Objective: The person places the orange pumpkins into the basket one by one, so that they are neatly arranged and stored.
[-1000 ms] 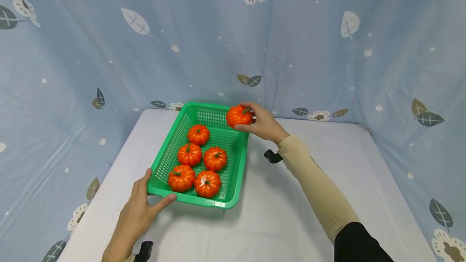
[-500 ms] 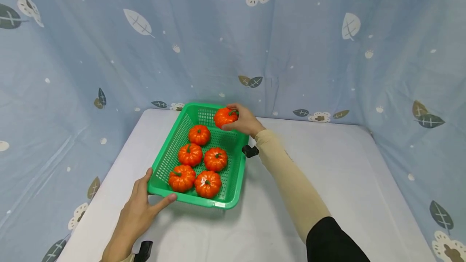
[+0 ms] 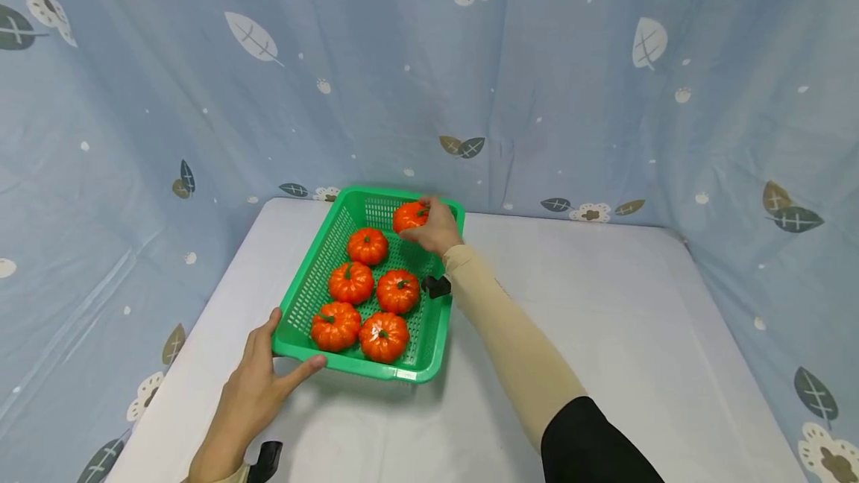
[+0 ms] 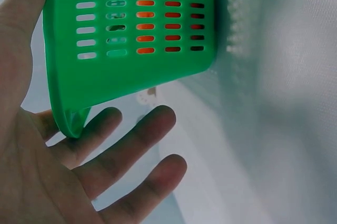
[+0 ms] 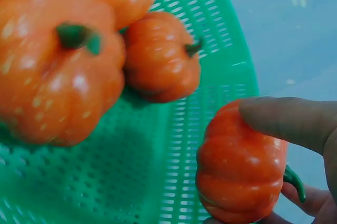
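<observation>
My right hand [image 3: 435,228] grips a small orange toy pumpkin [image 3: 408,218] inside the far right part of a green plastic basket [image 3: 446,311]. In the right wrist view, the thumb [image 5: 287,121] lies across this pumpkin [image 5: 239,166], its green stem pointing toward the palm. Several like pumpkins sit in the basket, among them a rear one [image 3: 367,246] and a front one [image 3: 384,337]. My left hand [image 3: 251,393] rests at the near left corner of the basket, thumb on the front rim. The left wrist view shows the other fingers [image 4: 126,153] spread and nearly straight beside the corner.
The basket stands on a white-covered table [image 3: 550,319], toward its back left. A blue patterned curtain [image 3: 537,95] hangs behind the table and along its sides. Dark wrist-worn camera pieces show near both hands, the right one [image 3: 436,287] overlapping the basket's right rim.
My right hand has moved left and slightly down with the pumpkin, from over the basket's right rim to inside it. The left hand and the other pumpkins have stayed put.
</observation>
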The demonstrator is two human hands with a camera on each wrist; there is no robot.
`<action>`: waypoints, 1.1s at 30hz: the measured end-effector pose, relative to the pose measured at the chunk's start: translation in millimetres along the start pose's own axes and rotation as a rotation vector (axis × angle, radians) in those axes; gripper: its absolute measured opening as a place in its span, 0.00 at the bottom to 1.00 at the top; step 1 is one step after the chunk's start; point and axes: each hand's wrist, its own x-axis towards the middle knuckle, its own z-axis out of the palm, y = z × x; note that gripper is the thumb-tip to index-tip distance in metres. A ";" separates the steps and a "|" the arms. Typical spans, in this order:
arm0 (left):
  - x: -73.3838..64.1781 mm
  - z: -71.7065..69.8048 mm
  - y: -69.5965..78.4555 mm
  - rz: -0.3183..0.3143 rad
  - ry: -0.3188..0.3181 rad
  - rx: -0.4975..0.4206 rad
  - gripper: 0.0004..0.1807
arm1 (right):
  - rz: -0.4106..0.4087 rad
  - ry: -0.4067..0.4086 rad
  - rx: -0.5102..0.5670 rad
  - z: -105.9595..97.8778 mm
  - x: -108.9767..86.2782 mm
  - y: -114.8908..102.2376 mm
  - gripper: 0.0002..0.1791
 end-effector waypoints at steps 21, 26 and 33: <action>1.1 0.5 -0.3 0.007 -0.004 0.002 0.63 | 0.047 -0.259 -0.260 21.9 7.3 15.1 0.43; 1.1 0.3 0.2 0.008 -0.002 0.008 0.63 | 0.037 -0.293 -0.257 22.9 6.3 16.7 0.42; 0.4 -0.6 0.3 0.005 -0.003 0.009 0.63 | 0.016 -0.297 -0.235 20.1 -0.2 13.9 0.39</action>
